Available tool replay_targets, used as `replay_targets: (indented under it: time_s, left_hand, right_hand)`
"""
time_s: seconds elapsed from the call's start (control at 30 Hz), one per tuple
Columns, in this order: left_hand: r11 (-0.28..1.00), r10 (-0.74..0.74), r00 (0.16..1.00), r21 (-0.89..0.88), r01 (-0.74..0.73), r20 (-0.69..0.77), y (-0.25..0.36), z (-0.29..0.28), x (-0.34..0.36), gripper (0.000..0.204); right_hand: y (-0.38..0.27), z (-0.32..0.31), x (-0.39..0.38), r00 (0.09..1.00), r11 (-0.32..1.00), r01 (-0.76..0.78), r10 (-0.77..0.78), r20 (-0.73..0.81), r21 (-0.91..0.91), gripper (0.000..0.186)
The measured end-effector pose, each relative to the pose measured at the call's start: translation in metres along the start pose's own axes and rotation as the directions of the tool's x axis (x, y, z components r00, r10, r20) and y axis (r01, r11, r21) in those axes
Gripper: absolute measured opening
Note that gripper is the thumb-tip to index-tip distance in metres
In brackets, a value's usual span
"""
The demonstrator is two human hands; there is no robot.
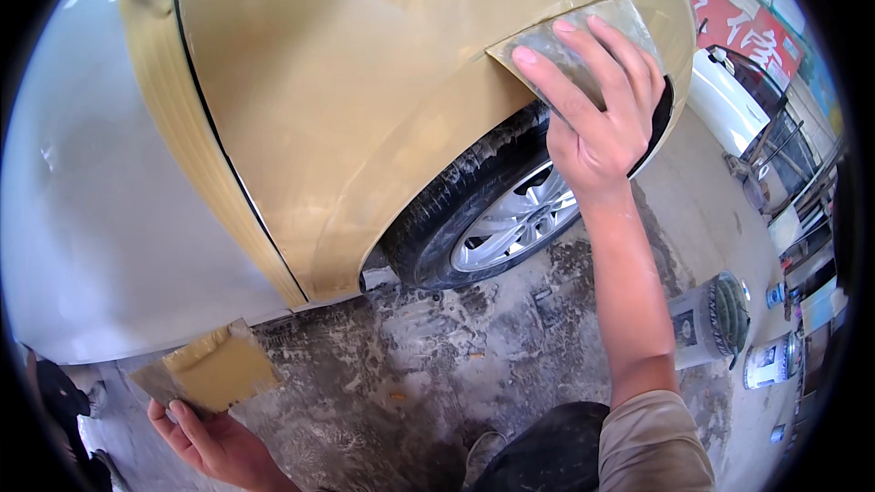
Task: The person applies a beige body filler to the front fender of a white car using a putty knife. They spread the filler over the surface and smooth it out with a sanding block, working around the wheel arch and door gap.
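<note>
My right hand [606, 114] holds a thin, flat grey putty spreader [567, 62] against the tan-coated car fender [365, 64], just above the wheel arch. Its fingers lie spread across the spreader's back; the thumb is hidden. Low on the left, my left hand [210, 446] pinches the corner of a second flat spreader [157, 381]. A thick layer of tan putty [228, 374] covers much of that one. It is held away from the car, beneath the silver-grey door panel [100, 219]. The tan coat also runs along the panel's edge beside the dark seam.
Under the arch is a black tyre [428, 246] with a silver rim [519, 219]. The concrete floor [437, 355] is stained and dusty. Buckets [706, 323] stand to the right, with a white car door [725, 105] behind. At the far left shows another person's dark-clothed leg [59, 410].
</note>
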State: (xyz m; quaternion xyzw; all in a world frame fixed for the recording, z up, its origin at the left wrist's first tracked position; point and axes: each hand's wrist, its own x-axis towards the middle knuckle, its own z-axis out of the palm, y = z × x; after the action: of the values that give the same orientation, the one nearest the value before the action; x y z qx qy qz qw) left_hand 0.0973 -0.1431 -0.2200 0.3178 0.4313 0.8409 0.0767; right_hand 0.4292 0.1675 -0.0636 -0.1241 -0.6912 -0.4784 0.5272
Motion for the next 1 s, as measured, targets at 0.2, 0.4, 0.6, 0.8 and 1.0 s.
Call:
replay_targets:
  time_s: [0.2,0.4,0.6,0.8,1.0]
  left_hand:
    - [0.998,-0.018,0.999,0.053,0.02,-0.039,-0.001,0.007,-0.004,0.028]
    - [0.999,-0.025,0.999,-0.028,0.024,-0.02,0.003,0.008,-0.009,0.029]
    - [0.997,-0.007,0.998,-0.079,0.002,-0.067,0.003,0.024,-0.009,0.028]
    - [0.996,0.01,0.996,-0.085,-0.018,-0.094,0.013,0.017,0.001,0.027]
    - [1.0,0.002,0.987,-0.028,-0.006,-0.161,0.015,-0.003,0.005,0.03]
  right_hand:
    - [-0.003,-0.005,-0.018,0.998,0.998,-0.051,0.05,0.038,0.027,0.045]
    - [-0.028,-0.019,-0.053,0.974,0.992,-0.12,0.113,0.196,0.027,0.04]
    - [-0.07,-0.052,-0.059,0.926,0.995,-0.1,0.086,0.369,0.02,0.031]
    - [-0.13,-0.024,-0.015,0.959,0.993,0.048,-0.076,0.274,0.107,0.023]
    - [-0.153,0.013,0.016,0.956,0.96,0.155,-0.204,0.21,0.232,0.02]
